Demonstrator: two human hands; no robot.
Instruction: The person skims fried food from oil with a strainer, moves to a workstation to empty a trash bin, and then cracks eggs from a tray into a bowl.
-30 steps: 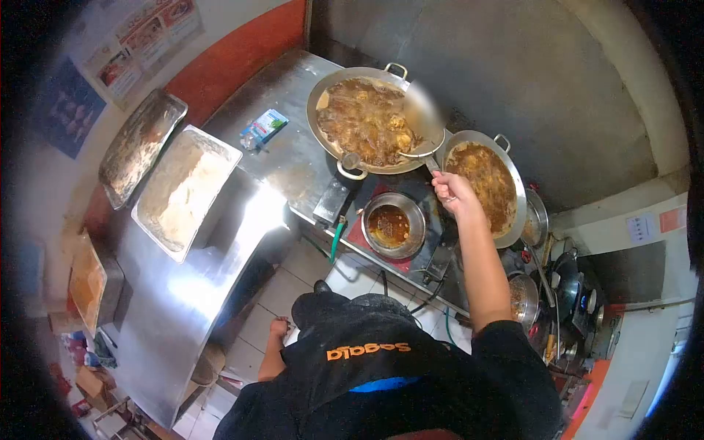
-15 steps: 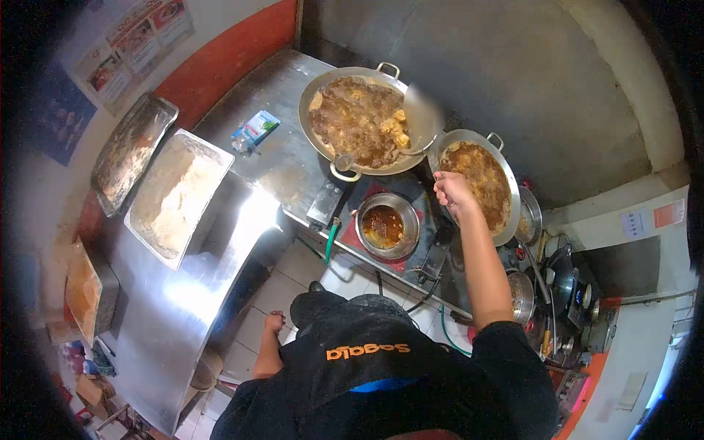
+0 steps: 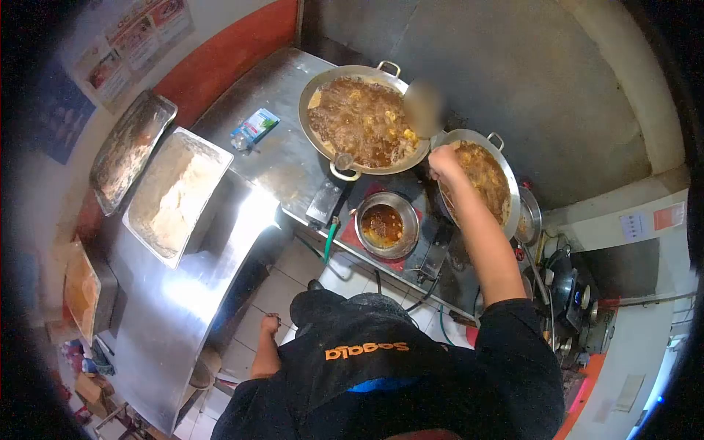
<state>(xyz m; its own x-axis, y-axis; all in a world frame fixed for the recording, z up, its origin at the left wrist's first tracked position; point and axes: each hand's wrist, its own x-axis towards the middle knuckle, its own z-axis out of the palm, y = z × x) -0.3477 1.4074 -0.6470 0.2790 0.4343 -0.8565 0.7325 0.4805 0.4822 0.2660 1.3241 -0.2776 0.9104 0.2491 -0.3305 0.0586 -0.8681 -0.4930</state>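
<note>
One view only here, the head cam looking straight down. The right hand (image 3: 444, 161) is wrapped around the handle of a ladle (image 3: 422, 108), whose blurry bowl hangs over the far right edge of the big wok (image 3: 364, 117). The hand itself sits right between that wok and the second wok (image 3: 480, 180) next to it. The left hand (image 3: 272, 323) hangs low by the person's side, well away from the stove; it looks loosely curled, but whether it's got anything in it, I can't tell.

Containers: the big wok is full of brown bubbling liquid with pale chunks floating in it. The second wok has an orange-brown saucy mix. Just in front of both is a small metal bowl (image 3: 382, 224) with a bit of dark orange sauce at the bottom. Over on the steel counter (image 3: 198, 286) there's a rectangular tray (image 3: 176, 194) of pale stuff, another tray (image 3: 130, 149) beside it with brownish remains, plus a small blue-green packet (image 3: 254, 127).
</note>
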